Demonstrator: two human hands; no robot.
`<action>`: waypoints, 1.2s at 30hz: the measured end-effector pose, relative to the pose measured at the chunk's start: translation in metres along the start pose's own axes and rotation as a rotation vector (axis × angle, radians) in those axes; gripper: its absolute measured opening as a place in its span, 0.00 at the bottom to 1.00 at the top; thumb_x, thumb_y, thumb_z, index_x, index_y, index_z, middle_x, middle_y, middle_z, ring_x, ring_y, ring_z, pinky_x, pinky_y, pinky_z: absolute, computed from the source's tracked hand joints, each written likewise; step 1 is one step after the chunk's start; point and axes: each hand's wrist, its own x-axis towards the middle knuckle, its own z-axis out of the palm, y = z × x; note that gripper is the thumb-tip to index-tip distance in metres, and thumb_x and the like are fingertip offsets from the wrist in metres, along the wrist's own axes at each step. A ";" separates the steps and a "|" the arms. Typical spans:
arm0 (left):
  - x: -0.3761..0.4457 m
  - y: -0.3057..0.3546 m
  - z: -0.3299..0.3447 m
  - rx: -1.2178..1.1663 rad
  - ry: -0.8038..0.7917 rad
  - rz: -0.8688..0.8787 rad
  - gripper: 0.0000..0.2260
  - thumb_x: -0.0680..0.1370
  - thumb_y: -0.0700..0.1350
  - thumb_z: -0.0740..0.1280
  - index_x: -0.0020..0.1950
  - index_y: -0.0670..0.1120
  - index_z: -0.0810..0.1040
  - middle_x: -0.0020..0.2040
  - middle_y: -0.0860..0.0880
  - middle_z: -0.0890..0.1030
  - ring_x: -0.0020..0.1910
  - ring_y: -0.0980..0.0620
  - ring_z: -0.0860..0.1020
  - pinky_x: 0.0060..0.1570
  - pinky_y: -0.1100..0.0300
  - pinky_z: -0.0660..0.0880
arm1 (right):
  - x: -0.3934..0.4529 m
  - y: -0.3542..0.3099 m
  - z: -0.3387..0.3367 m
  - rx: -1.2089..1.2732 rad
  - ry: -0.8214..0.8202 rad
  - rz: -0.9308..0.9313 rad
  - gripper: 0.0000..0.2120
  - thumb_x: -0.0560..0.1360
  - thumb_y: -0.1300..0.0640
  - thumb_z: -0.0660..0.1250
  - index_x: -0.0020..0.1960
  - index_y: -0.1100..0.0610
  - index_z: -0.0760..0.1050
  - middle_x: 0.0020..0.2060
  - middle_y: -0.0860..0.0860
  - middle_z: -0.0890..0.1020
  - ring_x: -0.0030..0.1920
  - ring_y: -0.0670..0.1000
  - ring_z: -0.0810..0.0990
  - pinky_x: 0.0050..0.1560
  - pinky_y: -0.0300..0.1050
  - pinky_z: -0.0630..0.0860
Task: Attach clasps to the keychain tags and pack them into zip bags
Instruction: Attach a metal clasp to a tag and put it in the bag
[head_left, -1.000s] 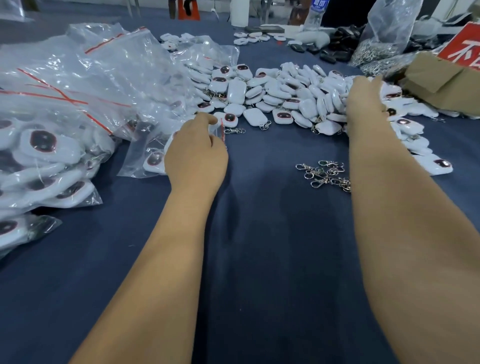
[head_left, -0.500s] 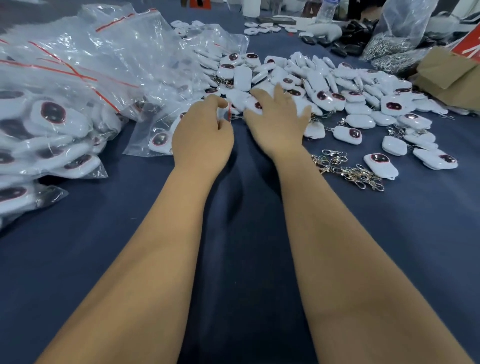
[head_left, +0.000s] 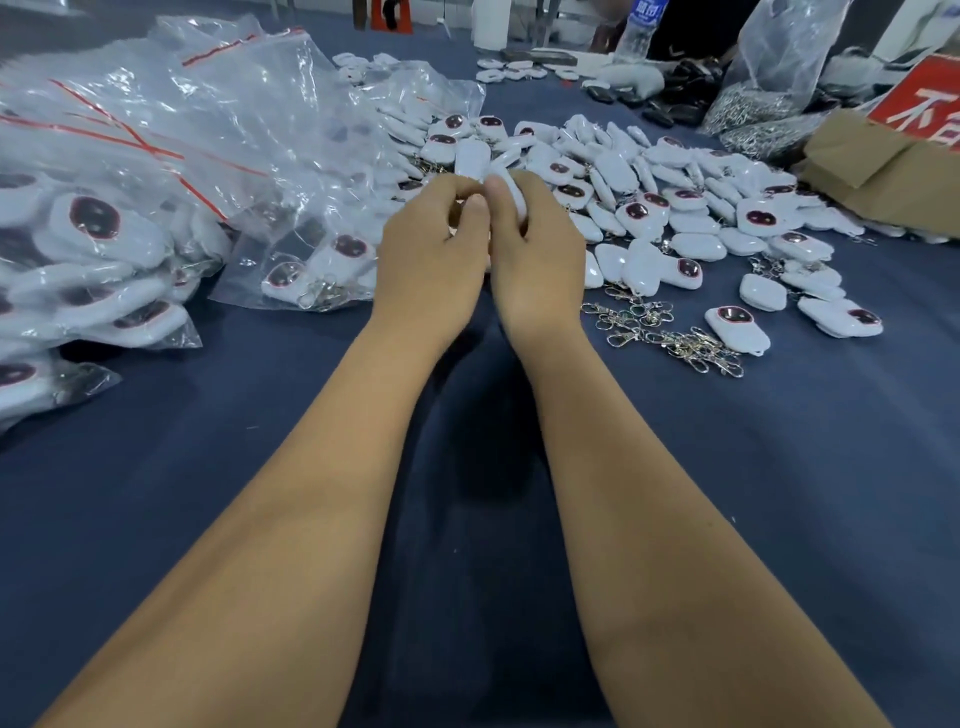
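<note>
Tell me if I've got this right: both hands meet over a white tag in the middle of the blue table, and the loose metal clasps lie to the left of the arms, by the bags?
Not quite. In the head view the loose metal clasps lie to the right of the arms, beside the pile of white tags; the bags are on the left. The rest holds: left hand and right hand meet over a white tag.

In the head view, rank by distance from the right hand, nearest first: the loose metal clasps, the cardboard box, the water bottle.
From the right hand:
1. Loose metal clasps, on the cloth just to its right.
2. Cardboard box, at the right edge of the table.
3. Water bottle, at the table's far end.
</note>
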 end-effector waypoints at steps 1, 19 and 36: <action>0.000 0.001 0.003 -0.140 -0.051 -0.123 0.08 0.81 0.46 0.58 0.50 0.53 0.77 0.48 0.55 0.83 0.46 0.59 0.80 0.43 0.62 0.76 | 0.001 -0.002 0.001 0.028 -0.019 -0.002 0.13 0.82 0.47 0.60 0.61 0.52 0.77 0.42 0.41 0.79 0.42 0.37 0.77 0.45 0.35 0.72; 0.016 -0.014 -0.007 -0.695 -0.074 -0.467 0.16 0.83 0.33 0.52 0.57 0.49 0.75 0.51 0.49 0.83 0.44 0.48 0.80 0.33 0.61 0.73 | 0.003 0.011 0.016 0.099 -0.200 0.141 0.09 0.73 0.58 0.72 0.50 0.52 0.73 0.46 0.48 0.82 0.48 0.47 0.81 0.55 0.46 0.78; 0.018 -0.014 -0.006 -0.653 -0.120 -0.457 0.14 0.81 0.38 0.58 0.54 0.53 0.80 0.44 0.46 0.80 0.37 0.48 0.74 0.34 0.58 0.70 | 0.011 0.009 0.004 0.387 -0.344 0.215 0.07 0.74 0.69 0.66 0.47 0.60 0.81 0.38 0.56 0.81 0.35 0.49 0.76 0.37 0.38 0.74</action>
